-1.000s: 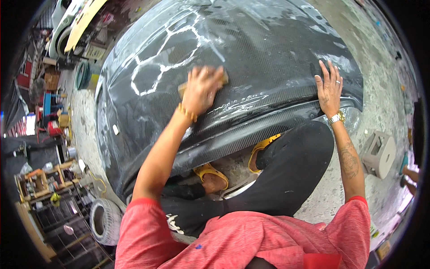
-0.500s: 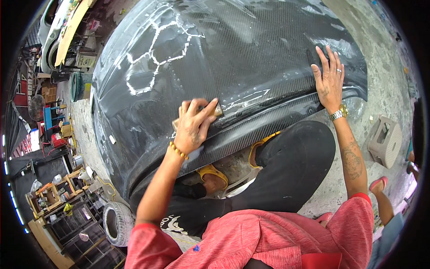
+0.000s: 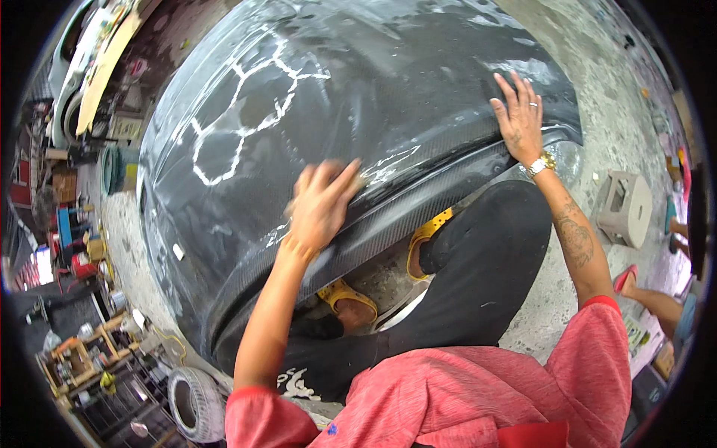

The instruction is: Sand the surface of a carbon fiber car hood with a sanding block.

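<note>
Slanting up rightward runs the black panel's near edge (image 3: 396,222).

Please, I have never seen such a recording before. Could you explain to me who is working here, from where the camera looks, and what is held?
There is no machine here: both hands belong to the person wearing the camera. It is a wide fisheye camera on the head, looking down, so straight edges bend toward the rim. In front is a large black carbon-fibre panel, which looks like a car hood. The left hand, blurred, grips a tan block against it; most of the block is hidden. The right hand lies on the panel, fingers spread, holding nothing. A small white piece lies near the panel's left edge.
</note>
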`<action>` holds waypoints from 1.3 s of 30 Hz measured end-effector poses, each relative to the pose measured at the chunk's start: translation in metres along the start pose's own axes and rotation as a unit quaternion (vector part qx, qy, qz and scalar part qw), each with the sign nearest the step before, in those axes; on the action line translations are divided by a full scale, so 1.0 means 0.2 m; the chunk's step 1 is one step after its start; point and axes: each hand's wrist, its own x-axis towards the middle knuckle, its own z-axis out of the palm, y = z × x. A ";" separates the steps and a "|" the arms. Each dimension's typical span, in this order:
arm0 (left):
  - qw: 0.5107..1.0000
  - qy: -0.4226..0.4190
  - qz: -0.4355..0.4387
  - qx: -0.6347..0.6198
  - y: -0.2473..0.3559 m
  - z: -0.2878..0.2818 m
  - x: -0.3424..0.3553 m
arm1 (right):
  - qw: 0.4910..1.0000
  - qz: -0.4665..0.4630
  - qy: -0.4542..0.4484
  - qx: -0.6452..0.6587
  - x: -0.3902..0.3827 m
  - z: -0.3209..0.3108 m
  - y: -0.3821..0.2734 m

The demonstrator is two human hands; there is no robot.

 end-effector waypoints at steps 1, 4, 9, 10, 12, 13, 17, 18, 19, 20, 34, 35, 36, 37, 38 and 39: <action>1.000 -0.015 -0.017 0.013 -0.05 -0.09 -0.16 | 1.000 -0.001 -0.003 -0.004 0.02 -0.01 -0.03; 0.997 -0.047 -0.060 -0.024 -0.01 -0.23 -0.29 | 1.000 0.005 -0.003 -0.010 0.02 -0.05 -0.07; 0.995 -0.041 0.079 -0.039 0.14 0.09 0.28 | 1.000 0.006 -0.019 0.017 0.03 -0.06 -0.08; 0.995 -0.036 0.093 -0.020 0.20 0.18 0.42 | 1.000 0.009 -0.022 -0.001 0.04 -0.06 -0.08; 0.991 0.003 0.130 -0.027 0.25 0.34 0.64 | 1.000 0.007 -0.017 0.000 0.05 -0.04 -0.11; 0.993 0.011 0.115 -0.024 0.28 0.40 0.71 | 1.000 0.005 -0.020 0.002 0.06 -0.02 -0.12; 0.994 0.026 0.107 -0.026 0.26 0.38 0.53 | 1.000 0.018 -0.019 -0.010 0.02 0.01 -0.04; 0.995 0.018 0.091 -0.024 0.22 0.29 0.41 | 1.000 0.023 -0.016 -0.001 0.00 0.00 0.00; 0.997 0.008 0.063 -0.041 0.15 0.17 0.27 | 0.999 0.023 -0.026 -0.005 -0.01 -0.01 0.00; 0.999 0.013 0.041 -0.025 0.05 0.03 0.11 | 1.000 0.016 -0.016 0.007 0.01 -0.02 -0.04; 0.993 0.048 0.104 0.003 0.32 0.42 0.80 | 0.999 0.005 0.013 0.037 0.06 -0.02 -0.11; 0.995 0.051 0.084 0.003 0.32 0.42 0.81 | 0.999 0.003 0.012 0.034 0.07 -0.02 -0.11; 0.996 0.036 0.074 -0.025 0.29 0.39 0.75 | 0.999 0.004 0.014 0.035 0.07 -0.02 -0.11; 0.996 0.038 0.080 -0.025 0.29 0.38 0.66 | 0.999 -0.001 0.012 0.033 0.04 -0.02 -0.07; 0.995 0.041 0.090 -0.022 0.27 0.33 0.54 | 1.000 0.007 0.010 0.027 0.02 -0.02 -0.03; 0.997 0.026 0.068 -0.038 0.23 0.27 0.40 | 0.999 0.016 0.007 0.027 0.01 0.00 -0.04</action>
